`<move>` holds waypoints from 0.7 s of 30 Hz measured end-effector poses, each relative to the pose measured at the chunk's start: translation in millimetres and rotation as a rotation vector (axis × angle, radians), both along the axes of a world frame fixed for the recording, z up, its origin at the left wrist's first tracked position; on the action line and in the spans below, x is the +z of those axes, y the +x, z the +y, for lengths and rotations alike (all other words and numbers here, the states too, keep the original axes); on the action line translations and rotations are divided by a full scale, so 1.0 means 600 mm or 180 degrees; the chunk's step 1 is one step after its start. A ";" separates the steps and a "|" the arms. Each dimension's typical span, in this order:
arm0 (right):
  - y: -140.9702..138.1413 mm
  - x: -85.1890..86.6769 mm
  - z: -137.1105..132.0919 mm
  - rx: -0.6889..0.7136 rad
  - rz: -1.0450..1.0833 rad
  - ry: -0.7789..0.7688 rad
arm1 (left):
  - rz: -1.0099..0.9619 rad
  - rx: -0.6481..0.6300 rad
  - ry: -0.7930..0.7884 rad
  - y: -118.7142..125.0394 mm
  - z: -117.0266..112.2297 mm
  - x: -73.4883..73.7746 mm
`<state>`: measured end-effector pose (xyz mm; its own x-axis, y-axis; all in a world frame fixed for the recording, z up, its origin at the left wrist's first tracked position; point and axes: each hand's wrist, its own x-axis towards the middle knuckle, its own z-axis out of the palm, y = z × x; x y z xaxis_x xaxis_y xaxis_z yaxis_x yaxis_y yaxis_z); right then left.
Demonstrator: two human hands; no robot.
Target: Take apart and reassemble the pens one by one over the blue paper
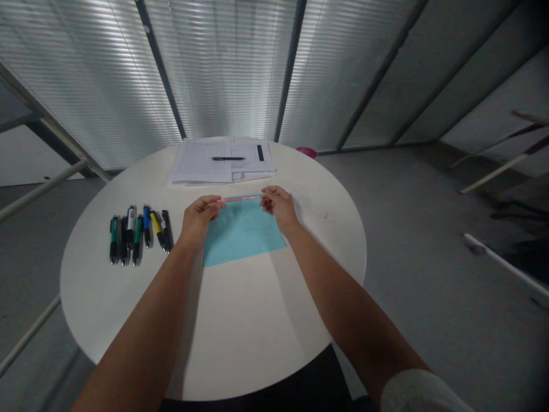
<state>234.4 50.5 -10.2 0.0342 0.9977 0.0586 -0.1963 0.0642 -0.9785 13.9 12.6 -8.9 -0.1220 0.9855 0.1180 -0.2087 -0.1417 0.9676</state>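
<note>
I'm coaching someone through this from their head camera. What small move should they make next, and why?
Probably lower the slim pink strip gently onto the light blue sheet, keeping it level. The left hand and right hand pinch its two ends at the sheet's far edge, roughly parallel to it, so a small move should seat it there. I can't tell whether it already touches.

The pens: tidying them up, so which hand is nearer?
Left. The left hand sits just right of the pens; the right hand is farther right, across the blue sheet.
</note>
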 end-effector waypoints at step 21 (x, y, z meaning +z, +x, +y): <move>0.000 -0.001 -0.008 0.0125 -0.0185 0.0225 | 0.1067 0.0012 0.0096 0.010 -0.012 0.007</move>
<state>234.3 45.9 -10.7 -0.0102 0.9915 0.1295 -0.1429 0.1268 -0.9816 19.9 5.3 -5.0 -0.0751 0.9805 0.1814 0.1211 -0.1716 0.9777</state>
